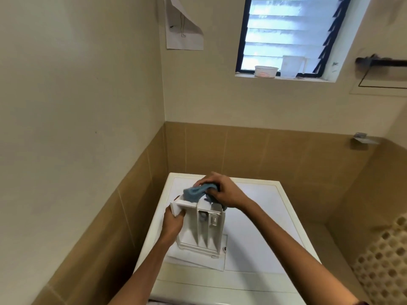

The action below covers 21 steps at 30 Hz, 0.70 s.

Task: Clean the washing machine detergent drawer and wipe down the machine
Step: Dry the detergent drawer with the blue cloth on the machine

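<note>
The white detergent drawer (199, 233) stands on end on top of the white washing machine (259, 219), its compartments facing me. My left hand (174, 223) grips the drawer's front panel at its upper left. My right hand (222, 190) holds a blue cloth (195, 192) bunched against the drawer's top end. A white sheet (198, 260) lies under the drawer.
Tan tiled walls close in on the machine at the left and back. A window sill above holds a white tub (266, 71) and a clear measuring jug (293, 66). A paper sheet (184, 25) hangs on the wall. A patterned basket (383, 256) is at the right.
</note>
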{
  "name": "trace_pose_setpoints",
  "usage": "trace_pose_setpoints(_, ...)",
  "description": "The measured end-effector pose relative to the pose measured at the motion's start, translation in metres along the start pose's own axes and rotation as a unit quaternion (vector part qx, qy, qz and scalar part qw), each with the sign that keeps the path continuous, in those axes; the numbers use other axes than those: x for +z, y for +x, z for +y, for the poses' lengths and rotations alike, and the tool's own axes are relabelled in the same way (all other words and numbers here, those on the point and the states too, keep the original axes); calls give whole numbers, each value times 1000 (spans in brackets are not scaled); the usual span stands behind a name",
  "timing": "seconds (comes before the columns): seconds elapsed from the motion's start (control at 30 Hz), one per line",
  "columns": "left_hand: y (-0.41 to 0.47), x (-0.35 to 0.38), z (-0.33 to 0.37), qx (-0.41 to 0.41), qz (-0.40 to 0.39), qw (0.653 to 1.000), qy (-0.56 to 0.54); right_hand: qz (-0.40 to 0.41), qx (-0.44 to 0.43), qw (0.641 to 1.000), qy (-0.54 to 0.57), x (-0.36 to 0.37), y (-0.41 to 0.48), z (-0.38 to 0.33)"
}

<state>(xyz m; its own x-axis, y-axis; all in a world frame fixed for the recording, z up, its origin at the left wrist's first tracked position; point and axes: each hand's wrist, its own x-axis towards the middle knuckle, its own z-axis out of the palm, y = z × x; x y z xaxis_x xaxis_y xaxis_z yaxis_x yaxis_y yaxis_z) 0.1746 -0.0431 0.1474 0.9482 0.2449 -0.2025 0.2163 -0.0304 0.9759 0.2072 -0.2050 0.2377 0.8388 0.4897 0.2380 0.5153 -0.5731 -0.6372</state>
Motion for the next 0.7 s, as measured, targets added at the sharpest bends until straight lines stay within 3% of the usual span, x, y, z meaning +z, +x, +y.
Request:
trace_pose_setpoints(0.17, 3, -1, -7, -2, -3, 1000, 6, -92, -39, 965, -243, 22, 19, -6)
trace_pose_setpoints(0.33, 9, -3, -9, -3, 0, 1000, 17, -147, -98, 905, -388, 21, 27, -23)
trace_pose_setpoints(0.43, 11, 0, -5, -1, 0, 1000, 24, -142, -98, 888, -425, 19, 24, -26)
trace_pose_setpoints(0.7, 2, 9, -3, -14, 5, 1000, 20, -118, -56, 899, -419, 23, 18, -26)
